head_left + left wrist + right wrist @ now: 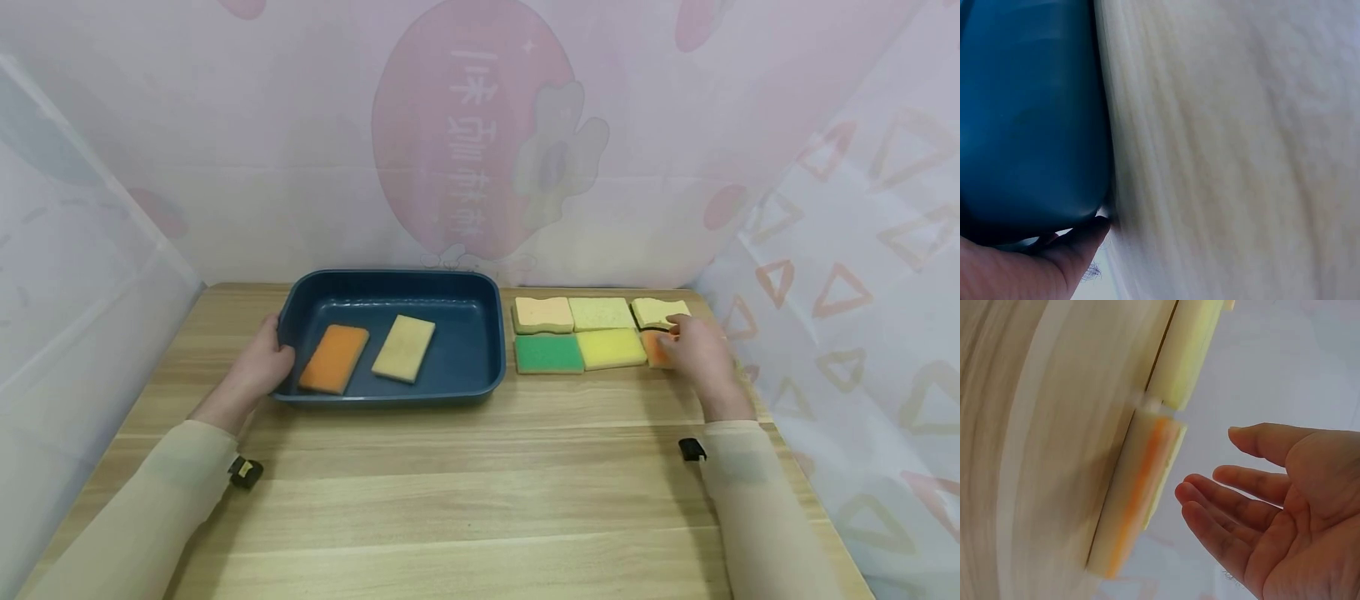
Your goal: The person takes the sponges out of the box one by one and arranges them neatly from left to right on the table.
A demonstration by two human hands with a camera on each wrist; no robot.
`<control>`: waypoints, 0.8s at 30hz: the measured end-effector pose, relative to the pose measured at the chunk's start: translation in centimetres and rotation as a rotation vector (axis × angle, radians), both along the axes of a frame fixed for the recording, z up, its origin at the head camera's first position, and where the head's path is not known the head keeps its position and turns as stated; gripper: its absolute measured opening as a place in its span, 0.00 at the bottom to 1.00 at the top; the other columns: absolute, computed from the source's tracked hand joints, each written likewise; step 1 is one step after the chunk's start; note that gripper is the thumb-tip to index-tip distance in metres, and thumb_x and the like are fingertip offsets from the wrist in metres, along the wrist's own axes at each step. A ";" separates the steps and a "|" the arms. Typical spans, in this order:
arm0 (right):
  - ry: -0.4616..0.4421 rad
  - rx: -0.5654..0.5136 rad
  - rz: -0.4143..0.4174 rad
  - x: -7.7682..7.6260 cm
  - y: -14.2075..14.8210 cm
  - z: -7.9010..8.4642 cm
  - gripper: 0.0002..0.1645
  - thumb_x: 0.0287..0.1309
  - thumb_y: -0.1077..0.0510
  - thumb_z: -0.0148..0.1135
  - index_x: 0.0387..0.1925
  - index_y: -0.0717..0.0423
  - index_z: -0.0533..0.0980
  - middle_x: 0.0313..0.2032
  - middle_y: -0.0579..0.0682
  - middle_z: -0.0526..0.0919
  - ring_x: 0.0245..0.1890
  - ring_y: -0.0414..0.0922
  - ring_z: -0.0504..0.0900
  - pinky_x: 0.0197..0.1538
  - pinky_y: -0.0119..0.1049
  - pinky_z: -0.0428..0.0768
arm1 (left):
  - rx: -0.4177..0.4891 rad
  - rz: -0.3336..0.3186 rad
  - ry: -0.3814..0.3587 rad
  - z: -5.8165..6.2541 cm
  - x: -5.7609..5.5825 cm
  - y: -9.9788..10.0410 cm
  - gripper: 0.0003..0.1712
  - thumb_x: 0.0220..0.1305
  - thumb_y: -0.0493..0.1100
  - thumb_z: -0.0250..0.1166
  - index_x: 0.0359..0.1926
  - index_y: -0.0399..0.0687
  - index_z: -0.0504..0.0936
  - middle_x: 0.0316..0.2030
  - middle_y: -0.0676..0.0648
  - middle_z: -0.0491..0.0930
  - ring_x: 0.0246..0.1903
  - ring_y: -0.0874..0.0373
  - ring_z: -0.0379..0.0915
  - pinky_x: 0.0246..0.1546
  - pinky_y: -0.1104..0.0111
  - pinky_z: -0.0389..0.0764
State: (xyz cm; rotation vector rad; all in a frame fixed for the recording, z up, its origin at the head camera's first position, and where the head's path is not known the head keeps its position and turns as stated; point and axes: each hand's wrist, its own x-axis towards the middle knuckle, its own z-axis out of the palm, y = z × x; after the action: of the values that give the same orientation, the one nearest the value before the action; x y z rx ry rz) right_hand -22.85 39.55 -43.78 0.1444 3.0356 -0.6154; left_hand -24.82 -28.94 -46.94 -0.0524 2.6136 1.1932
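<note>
At the short left end of a dark blue baking pan point(390, 395), my left hand point(258, 362) grips the side, thumb over the rim. Its fingers point(1079, 247) lie against the outer end wall in the left wrist view. Inside the pan are an orange sponge point(334, 358) and a pale yellow sponge point(403, 348). My right hand point(701, 354) hovers by the rightmost orange sponge point(655, 350), partly covering it in the head view. In the right wrist view its fingers point(1229, 506) are spread and loosely bent, with a gap between them and the orange-edged sponge point(1138, 494).
More sponges lie in two rows right of the pan: peach wavy point(543, 315), pale yellow point(602, 314) and wavy cream point(660, 312) behind, green point(549, 354) and bright yellow point(611, 348) in front. Printed cloth point(315, 208) walls the wooden table point(465, 500) at back and sides.
</note>
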 end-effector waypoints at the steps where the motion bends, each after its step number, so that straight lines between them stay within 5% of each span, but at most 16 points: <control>1: -0.004 0.003 0.005 0.0 -0.6 0.1 0.36 0.87 0.54 0.60 0.81 0.75 0.72 0.70 0.79 0.85 0.68 0.77 0.87 0.69 0.74 0.87 | 0.002 0.000 0.000 0.0 0.0 0.0 0.47 0.86 0.34 0.39 0.92 0.23 0.25 0.91 0.17 0.27 0.92 0.16 0.27 0.93 0.25 0.40; 18: -0.012 0.041 0.089 -1.3 -8.4 0.8 0.36 0.88 0.51 0.65 0.84 0.66 0.74 0.74 0.73 0.85 0.69 0.72 0.90 0.66 0.70 0.91 | 0.011 -0.002 0.003 -0.1 -0.2 -0.1 0.47 0.84 0.32 0.40 0.92 0.23 0.26 0.91 0.15 0.33 0.92 0.15 0.32 0.92 0.24 0.45; 24: -0.012 0.030 0.122 -1.5 -10.9 1.0 0.35 0.88 0.52 0.65 0.84 0.66 0.74 0.77 0.70 0.84 0.72 0.69 0.89 0.72 0.68 0.88 | 0.017 0.001 -0.004 0.1 -0.1 0.0 0.48 0.85 0.33 0.40 0.92 0.24 0.25 0.91 0.17 0.28 0.92 0.16 0.28 0.92 0.25 0.40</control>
State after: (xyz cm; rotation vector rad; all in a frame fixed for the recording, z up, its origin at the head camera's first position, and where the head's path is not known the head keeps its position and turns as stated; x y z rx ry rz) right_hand -24.35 28.62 -42.77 -0.0355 3.0151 -0.5586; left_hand -24.91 -28.93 -46.89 -0.0527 2.5999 1.2140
